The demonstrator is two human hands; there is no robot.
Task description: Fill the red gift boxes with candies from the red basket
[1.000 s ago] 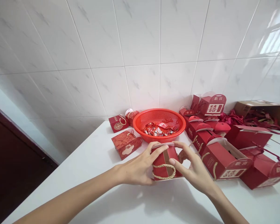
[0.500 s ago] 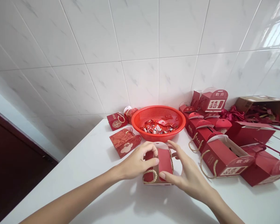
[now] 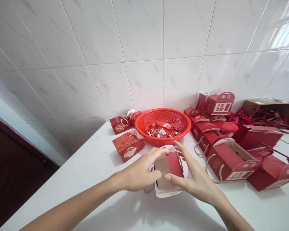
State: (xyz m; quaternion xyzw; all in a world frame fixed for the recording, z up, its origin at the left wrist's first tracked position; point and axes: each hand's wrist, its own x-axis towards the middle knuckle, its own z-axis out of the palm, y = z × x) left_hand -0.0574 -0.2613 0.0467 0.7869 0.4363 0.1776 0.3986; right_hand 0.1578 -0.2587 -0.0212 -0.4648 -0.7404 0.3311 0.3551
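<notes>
Between my hands, on the white table, is a small red gift box (image 3: 175, 164) with its top partly open, showing the pale inside. My left hand (image 3: 142, 170) is at its left side, fingers curled over the left edge and the opened flap. My right hand (image 3: 195, 176) spans the right side, with the thumb on the red top panel and the fingers along the far right edge, by a twisted gold cord. Just behind the box stands a red plastic basket (image 3: 163, 141) with red-wrapped sweets (image 3: 162, 131) inside.
Left of the basket are a patterned red box (image 3: 125, 146), a darker red box (image 3: 119, 124) and another patterned one (image 3: 135, 118). Several red boxes (image 3: 223, 158) crowd the right side. Behind them lie dark red ribbons (image 3: 240, 117) and an open cardboard box (image 3: 257, 104). A tiled wall closes the back.
The left top flap of the box has been opened, baring the pale inside. A pale end flap now leans outward at the near side. My left hand has shifted slightly with the flap.
</notes>
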